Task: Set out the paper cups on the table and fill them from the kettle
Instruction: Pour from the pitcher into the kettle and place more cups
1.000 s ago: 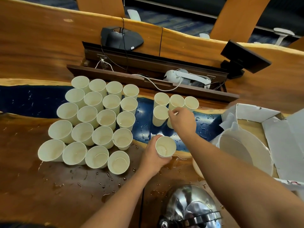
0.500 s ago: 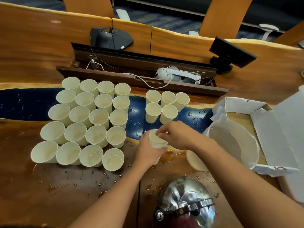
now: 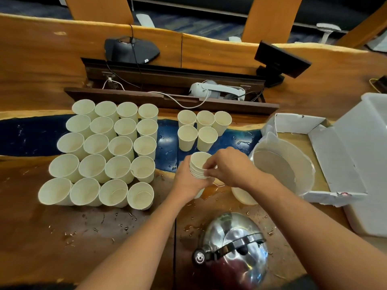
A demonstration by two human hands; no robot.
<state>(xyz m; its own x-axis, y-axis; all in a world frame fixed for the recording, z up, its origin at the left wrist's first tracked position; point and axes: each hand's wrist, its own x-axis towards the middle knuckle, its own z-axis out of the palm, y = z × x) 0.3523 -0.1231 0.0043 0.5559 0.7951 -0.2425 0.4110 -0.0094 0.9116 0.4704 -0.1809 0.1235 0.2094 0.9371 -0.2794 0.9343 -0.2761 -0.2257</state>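
My left hand (image 3: 186, 181) grips a stack of nested white paper cups (image 3: 199, 165) near the table's middle. My right hand (image 3: 227, 166) pinches the rim of the top cup of that stack. Several cups stand in a tight block (image 3: 104, 151) on the left. A smaller group of cups (image 3: 201, 129) stands just behind the stack, on the blue strip. The shiny steel kettle (image 3: 234, 252) sits at the near edge, below my right forearm, untouched.
A white bucket (image 3: 293, 164) lies in an open cardboard box (image 3: 335, 155) at the right, beside a white plastic container (image 3: 372, 164). Behind the cups runs a dark cable tray (image 3: 167, 95) with cords. Water drops dot the wooden table (image 3: 83, 227).
My right hand set a cup into the small group, then came back to the stack in my left hand. The camera view shifted slightly to the right.
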